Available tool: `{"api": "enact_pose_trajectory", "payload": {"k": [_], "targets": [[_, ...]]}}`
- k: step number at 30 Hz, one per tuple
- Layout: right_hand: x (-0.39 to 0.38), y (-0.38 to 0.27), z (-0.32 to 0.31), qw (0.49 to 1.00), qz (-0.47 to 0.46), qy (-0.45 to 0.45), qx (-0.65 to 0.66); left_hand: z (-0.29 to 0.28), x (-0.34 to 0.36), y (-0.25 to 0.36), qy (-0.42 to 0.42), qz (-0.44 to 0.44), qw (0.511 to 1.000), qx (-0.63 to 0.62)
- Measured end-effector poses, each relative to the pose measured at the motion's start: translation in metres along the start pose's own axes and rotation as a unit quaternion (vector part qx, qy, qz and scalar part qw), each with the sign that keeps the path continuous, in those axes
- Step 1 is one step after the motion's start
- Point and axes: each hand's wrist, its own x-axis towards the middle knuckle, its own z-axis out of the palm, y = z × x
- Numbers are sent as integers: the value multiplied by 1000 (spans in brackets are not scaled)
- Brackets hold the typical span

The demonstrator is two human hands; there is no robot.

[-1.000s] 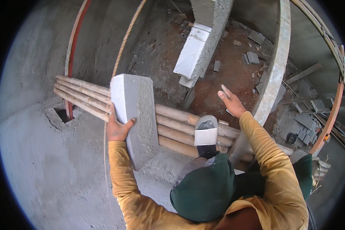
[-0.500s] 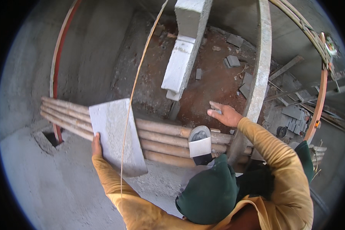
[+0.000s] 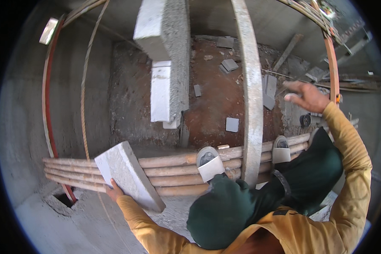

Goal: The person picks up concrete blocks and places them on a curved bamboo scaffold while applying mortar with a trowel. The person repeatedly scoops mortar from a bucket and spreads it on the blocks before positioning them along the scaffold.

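Note:
A thick, pale concrete block (image 3: pixel 129 175) lies tilted across the row of round poles at the left. My left hand (image 3: pixel 114 191) grips its left edge, fingers on the near face and part of the grip hidden. Out to the right, my right hand (image 3: pixel 311 98) is raised in the air with the fingers stretched and the thumb apart, holding nothing. It is nearest to an orange-brown upright (image 3: pixel 332 63). My feet, in pale-banded footwear (image 3: pixel 210 164), rest on the round poles (image 3: pixel 173 171), one on each side of a grey upright post (image 3: pixel 250 84).
A rough concrete beam (image 3: pixel 175 55) juts in from the far side. Well below, reddish ground (image 3: pixel 211 106) holds broken slabs (image 3: pixel 229 64) and a pale square piece (image 3: pixel 232 125). A rope (image 3: pixel 85 97) hangs at the left by a red-edged upright (image 3: pixel 50 110). Beside it gapes a square hole (image 3: pixel 65 200).
My right hand has swung right and away from the post. The view has shifted, and the block shows more of its side under my left hand. A pale square piece now shows below.

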Motion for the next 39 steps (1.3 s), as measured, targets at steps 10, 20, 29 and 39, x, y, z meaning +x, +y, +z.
{"api": "enact_pose_trajectory", "payload": {"k": [10, 20, 29, 39], "targets": [[-279, 156, -20, 865, 305, 396, 48, 14, -111, 149, 72, 370, 923, -77], [-384, 224, 112, 789, 519, 313, 104, -57, -275, 471, -397, 628, 666, -70], [-344, 173, 134, 762, 327, 389, 402, -29, -507, 550, -466, 783, 406, 68], [-329, 146, 125, 433, 395, 578, 568, 92, -681, 412, -805, 498, 315, 66]]}}
